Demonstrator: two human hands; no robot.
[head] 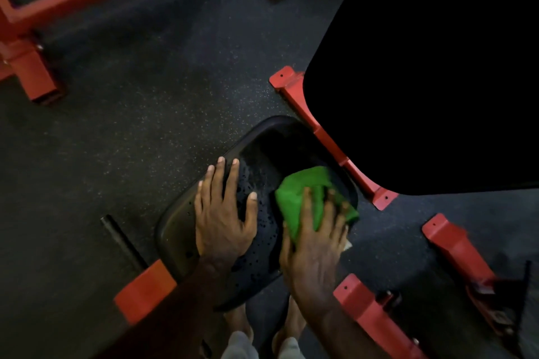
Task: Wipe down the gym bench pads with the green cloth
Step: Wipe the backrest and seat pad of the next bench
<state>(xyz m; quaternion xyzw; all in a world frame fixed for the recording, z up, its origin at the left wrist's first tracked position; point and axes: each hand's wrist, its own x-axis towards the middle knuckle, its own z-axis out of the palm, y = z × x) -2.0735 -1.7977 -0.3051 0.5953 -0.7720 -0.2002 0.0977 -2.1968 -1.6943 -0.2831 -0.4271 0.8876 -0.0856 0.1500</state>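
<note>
Right grip (316, 230) presses spread fingers on the cloth (297, 198) at the seat pad's (262, 148) three-o'clock edge, left grip (224, 213) lies flat, unclenched; droplets could let either slip off.

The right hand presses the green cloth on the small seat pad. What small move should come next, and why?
Probably slide the green cloth leftward across the seat pad, toward the left hand. The right hand presses it flat near the pad's right edge, while droplets still cover the middle, between the hands. The left hand rests flat on the pad and may need lifting as the cloth arrives.
</note>
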